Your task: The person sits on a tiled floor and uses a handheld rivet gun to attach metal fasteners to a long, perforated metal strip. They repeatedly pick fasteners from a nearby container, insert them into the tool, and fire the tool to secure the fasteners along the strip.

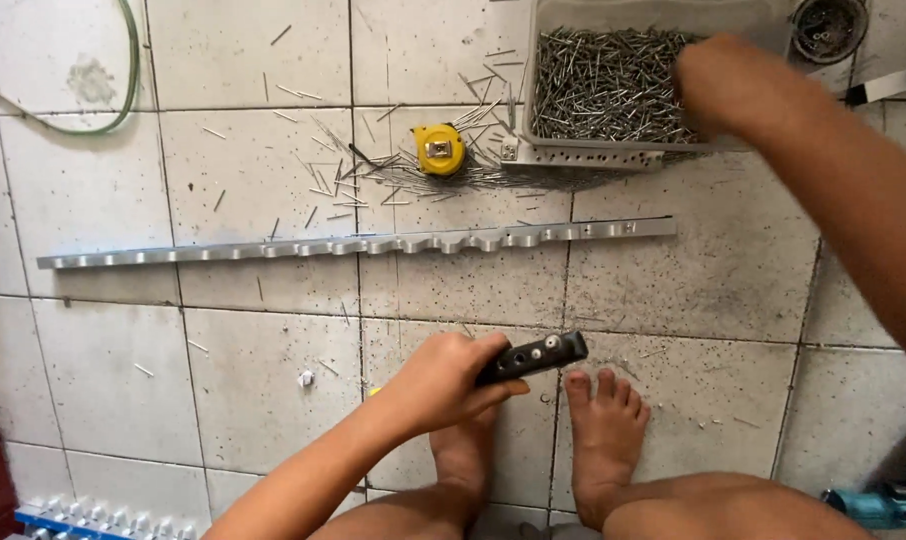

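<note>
My left hand (448, 380) grips a dark metal block (533, 356) with round screw heads on its end, held just above the tiled floor in front of my bare feet (603, 430). My right hand (718, 85) reaches into a white plastic container (583, 155) full of thin metal pins (603, 85); its fingers are curled among the pins, and what they hold is hidden. A long notched aluminium bar (353, 245) lies across the floor between the two hands.
A yellow tape measure (439, 148) sits beside the container among scattered pins (343, 175). A green hose (123, 90) curves at top left. A blue power tool (883, 505) lies bottom right, blue-and-silver parts (93, 520) bottom left, a floor drain (826, 27) top right.
</note>
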